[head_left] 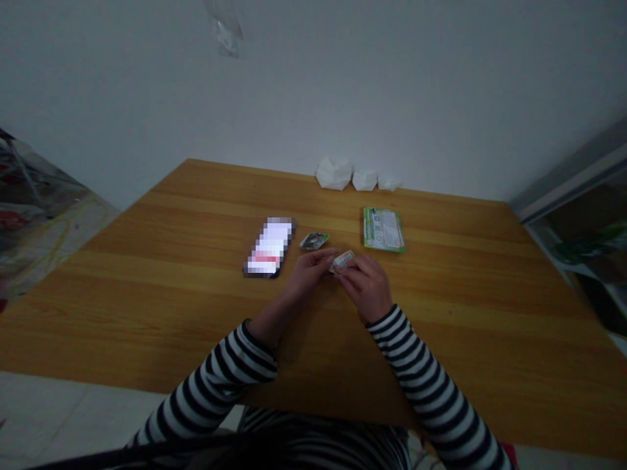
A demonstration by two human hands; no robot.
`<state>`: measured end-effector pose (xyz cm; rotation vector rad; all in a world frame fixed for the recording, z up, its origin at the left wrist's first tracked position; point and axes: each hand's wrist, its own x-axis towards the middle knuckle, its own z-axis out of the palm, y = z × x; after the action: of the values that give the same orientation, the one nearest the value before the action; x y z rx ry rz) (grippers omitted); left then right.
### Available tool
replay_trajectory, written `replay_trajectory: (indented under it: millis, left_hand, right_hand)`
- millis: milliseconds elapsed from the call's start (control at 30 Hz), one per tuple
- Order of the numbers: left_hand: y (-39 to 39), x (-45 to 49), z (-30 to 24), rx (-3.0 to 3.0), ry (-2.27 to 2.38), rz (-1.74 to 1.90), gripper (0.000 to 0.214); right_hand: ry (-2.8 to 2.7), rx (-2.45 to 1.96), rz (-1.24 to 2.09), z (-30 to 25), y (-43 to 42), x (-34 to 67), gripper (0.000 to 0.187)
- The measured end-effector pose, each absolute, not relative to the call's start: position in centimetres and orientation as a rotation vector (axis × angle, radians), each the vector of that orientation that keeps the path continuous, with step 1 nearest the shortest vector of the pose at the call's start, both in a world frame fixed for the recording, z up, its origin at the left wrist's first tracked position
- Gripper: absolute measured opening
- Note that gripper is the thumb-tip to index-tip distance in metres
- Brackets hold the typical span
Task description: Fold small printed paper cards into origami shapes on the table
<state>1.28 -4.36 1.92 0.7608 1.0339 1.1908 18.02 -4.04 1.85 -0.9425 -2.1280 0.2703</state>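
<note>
Your right hand (366, 287) is curled, with its fingers pinching the small printed packet (341, 261) from the right. Your left hand (306, 274) comes in from the other side, fingers bunched together and their tips at the packet's left end, so the packet sits between your hands, just above the middle of the wooden desk (450, 307). Its print is too small to read. Your striped sleeves (431, 385) run back from both wrists toward the desk's near edge.

Just beyond your left hand, a small foil packet (313, 240) lies on the desk, not touching you. Past your right hand sits a green-and-white printed card (385, 230). To the left of the foil packet, a phone (269, 247) lies at a slant with its screen blurred out.

Along the far edge, against the wall (313, 85), three crumpled white lumps (353, 175) sit in a row, shrinking to the right. Beyond the desk's left edge is a heap of plastic-covered items (34, 209), and past its right corner, a dark shelf unit (578, 228).
</note>
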Motion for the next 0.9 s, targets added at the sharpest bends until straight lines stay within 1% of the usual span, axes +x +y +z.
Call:
replay_trajectory:
  millis: [200,267,333,400,500,700,833,900]
  left_hand:
    - [-5.1,1.6,3.5,0.974,0.919,1.051,0.040]
    - [-5.1,1.7,3.6,1.025,0.909,1.022,0.041]
    - [-5.1,1.8,3.3,1.021,0.924,1.044,0.042]
    - [-5.0,2.1,2.9,0.983,0.948,1.097,0.046]
    - [-4.9,2.5,2.3,0.951,0.997,1.178,0.049]
    - [-4.8,2.8,2.2,0.944,1.082,1.315,0.044]
    - [-5.0,3.0,2.5,0.957,1.087,1.345,0.040]
    - [-5.1,3.2,2.5,0.973,1.099,1.364,0.039]
  right_hand:
    - [-1.595,-1.072,0.947,1.5,-3.1,18.4,0.022]
    - [-1.501,-1.077,1.075,1.4,-2.8,18.5,0.022]
    - [-1.437,-1.088,1.133,1.4,-2.8,18.5,0.022]
    - [-1.410,-1.111,1.121,1.4,-3.0,18.3,0.021]
    - [-1.449,-1.141,1.019,1.7,-3.3,18.1,0.019]
    - [-1.586,-1.081,0.785,2.6,-3.5,18.3,0.023]
    - [-1.606,-1.056,0.773,2.3,-3.3,18.3,0.025]
    - [-1.553,-1.083,0.793,1.9,-3.2,18.1,0.022]
